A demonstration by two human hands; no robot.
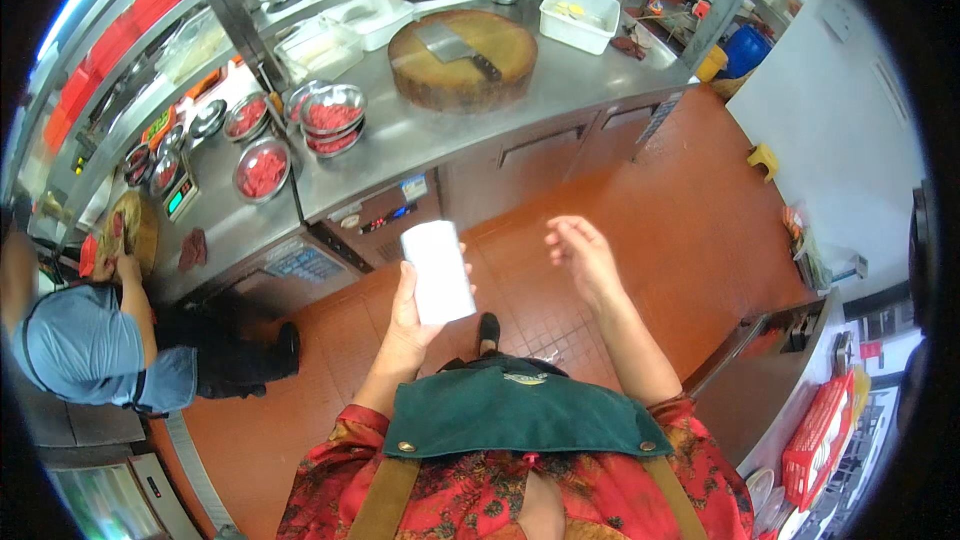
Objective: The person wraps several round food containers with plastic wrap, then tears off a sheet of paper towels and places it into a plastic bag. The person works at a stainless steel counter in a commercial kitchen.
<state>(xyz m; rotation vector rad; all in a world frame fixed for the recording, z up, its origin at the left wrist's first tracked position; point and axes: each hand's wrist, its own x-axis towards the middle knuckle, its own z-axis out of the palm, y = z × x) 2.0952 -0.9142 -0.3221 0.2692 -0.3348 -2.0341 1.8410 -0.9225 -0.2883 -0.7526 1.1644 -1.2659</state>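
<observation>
My left hand is closed around a plain white object, held upright in front of my apron. It looks like a roll or a small pack; which one I cannot tell. The thumb lies along its near side, and fingertips show at the far side. My right hand is raised over the floor to the right, its fingers loosely bent and nothing visible in them. Ahead of both hands runs a steel counter. On it, a cleaver lies flat on a thick round chopping block.
Steel bowls of red meat stand on the counter beside a digital scale. At the left, a person in blue works at another round block. A white tub stands far right; a red basket sits nearer me.
</observation>
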